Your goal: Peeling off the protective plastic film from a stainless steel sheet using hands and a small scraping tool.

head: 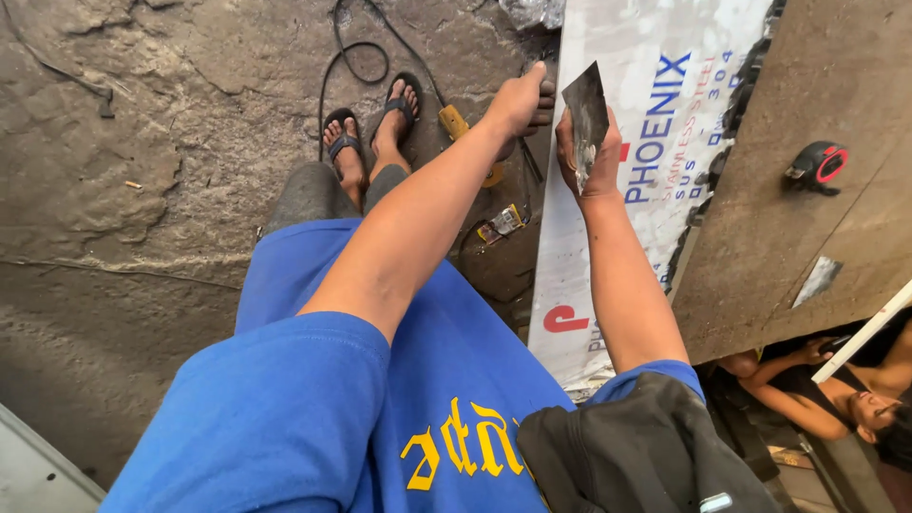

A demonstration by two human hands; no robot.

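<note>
Right hand is pinching a small, sharp-cornered metal offcut, raised at 1 o'clock over the film-covered steel sheet. Left hand, at 12 o'clock, is pressing on that sheet's edge; whether its fingers are closed I cannot tell. Risks: the offcut's corner could be cutting the palm if it slips; dropped, it falls toward sandalled feet and the cable.

Cracked concrete floor carries a black cable and a yellow-handled tool
</note>
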